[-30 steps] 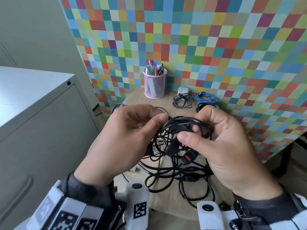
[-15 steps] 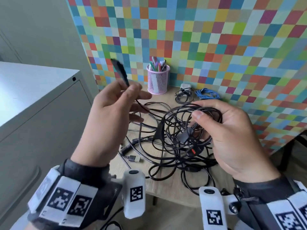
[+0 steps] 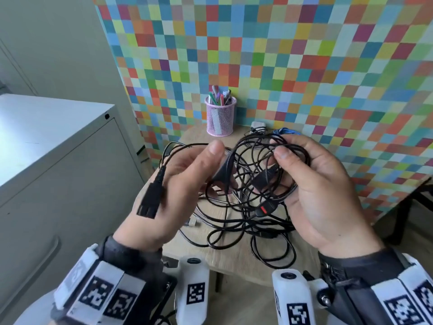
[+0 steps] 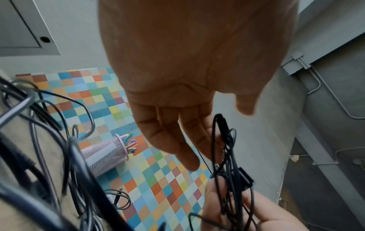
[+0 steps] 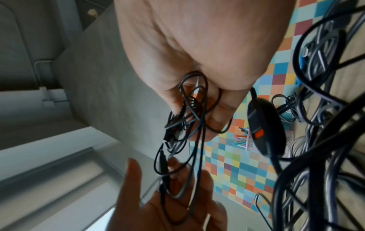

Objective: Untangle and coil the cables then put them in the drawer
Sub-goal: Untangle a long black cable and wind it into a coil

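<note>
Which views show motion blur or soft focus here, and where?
Head view: mostly sharp, left hand slightly smeared. Left wrist view: near cables heavily blurred, pen holder fairly clear. Right wrist view: right hand soft, inline control and foreground cables blurred.

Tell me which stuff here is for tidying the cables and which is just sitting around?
For the job:
black cable tangle
right hand gripping its loops
left hand
small coiled black cable
blue cable

Just lying about:
pink pen pot
grey cabinet

The left hand [image 3: 178, 191] has dropped back to the tangle [image 3: 253, 184], plug [image 3: 151, 195] dangling.
</note>
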`<action>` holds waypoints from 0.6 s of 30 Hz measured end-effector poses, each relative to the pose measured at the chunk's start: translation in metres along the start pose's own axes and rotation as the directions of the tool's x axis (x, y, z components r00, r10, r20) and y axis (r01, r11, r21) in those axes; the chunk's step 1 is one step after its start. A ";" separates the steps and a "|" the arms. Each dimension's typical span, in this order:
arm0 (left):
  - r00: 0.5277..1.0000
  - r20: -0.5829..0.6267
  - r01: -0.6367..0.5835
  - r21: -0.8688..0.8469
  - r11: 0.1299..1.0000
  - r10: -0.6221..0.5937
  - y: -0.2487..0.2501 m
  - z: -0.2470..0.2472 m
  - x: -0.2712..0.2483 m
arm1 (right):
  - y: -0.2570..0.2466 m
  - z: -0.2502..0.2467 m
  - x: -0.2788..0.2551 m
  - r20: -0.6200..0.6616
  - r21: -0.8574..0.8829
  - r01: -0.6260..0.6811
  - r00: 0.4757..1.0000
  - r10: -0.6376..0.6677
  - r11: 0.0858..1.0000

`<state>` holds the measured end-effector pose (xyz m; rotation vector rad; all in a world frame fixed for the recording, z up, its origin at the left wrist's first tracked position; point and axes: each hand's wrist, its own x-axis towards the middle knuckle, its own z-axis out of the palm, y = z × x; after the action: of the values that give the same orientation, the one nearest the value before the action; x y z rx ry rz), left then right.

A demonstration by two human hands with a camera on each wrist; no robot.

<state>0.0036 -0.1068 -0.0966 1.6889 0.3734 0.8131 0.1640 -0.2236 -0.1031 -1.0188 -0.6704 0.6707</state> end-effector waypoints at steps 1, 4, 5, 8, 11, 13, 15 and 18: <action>1.000 -0.006 -0.012 0.041 0.999 0.012 0.000 0.000 0.000 | 0.001 0.000 0.000 0.001 -0.042 0.023 1.000 -0.023 0.999; 0.990 -0.110 -0.079 0.098 0.992 0.090 0.000 0.002 0.002 | 0.002 -0.001 0.001 0.009 -0.122 0.080 0.997 -0.079 0.989; 0.982 -0.154 -0.107 0.038 0.994 0.111 -0.001 0.003 0.003 | 0.001 -0.002 0.002 0.000 -0.132 0.085 0.996 -0.086 0.988; 0.962 -0.272 -0.112 -0.351 0.930 0.014 0.007 0.002 0.006 | -0.003 -0.008 0.006 -0.037 -0.133 0.046 0.998 -0.052 0.990; 0.960 -0.274 -0.077 -0.458 0.885 -0.058 0.010 -0.002 0.008 | -0.002 -0.014 0.011 -0.071 -0.141 0.037 0.996 -0.047 0.989; 0.958 -0.276 -0.052 -0.429 0.902 -0.076 0.008 -0.003 0.010 | 0.000 -0.015 0.011 -0.064 -0.143 0.033 0.997 -0.043 0.989; 0.957 -0.276 -0.026 -0.402 0.915 -0.094 0.007 -0.004 0.012 | 0.003 -0.012 0.010 -0.026 -0.098 0.018 0.999 -0.021 0.995; 0.959 -0.260 0.003 -0.393 0.919 -0.115 0.005 -0.003 0.013 | 0.002 -0.008 0.007 0.064 0.029 -0.054 0.997 0.052 0.998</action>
<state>0.0099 -0.0979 -0.0874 1.1882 0.4224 1.0112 0.1737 -0.2218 -0.1070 -0.9936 -0.6879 0.7602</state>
